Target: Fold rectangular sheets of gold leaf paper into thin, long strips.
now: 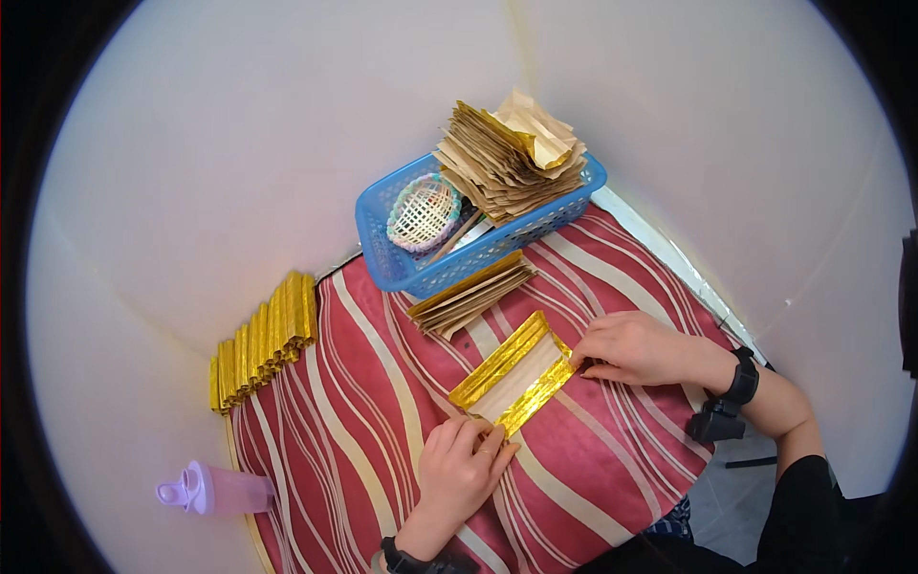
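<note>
A sheet of gold foil paper (519, 383) lies on the striped cloth in front of me. Its two long edges are folded inward, leaving a pale strip of backing bare along the middle. At its near left end, the fingers of my left hand (462, 469) pinch the folded gold edge. My right hand (631, 350) grips the same edge at the right end, thumb and fingers closed on the paper. Just beyond the sheet sits a small stack of tan-backed gold paper (473, 295), touched by neither hand.
Beyond it, a blue plastic basket (382, 263) holds a thick pile of paper (512, 163) and a small woven basket (424, 212). Folded gold bundles (263, 340) line the table's left edge. A purple bottle (225, 490) stands nearer. Red striped cloth (363, 402) covers the table; pale walls rise behind.
</note>
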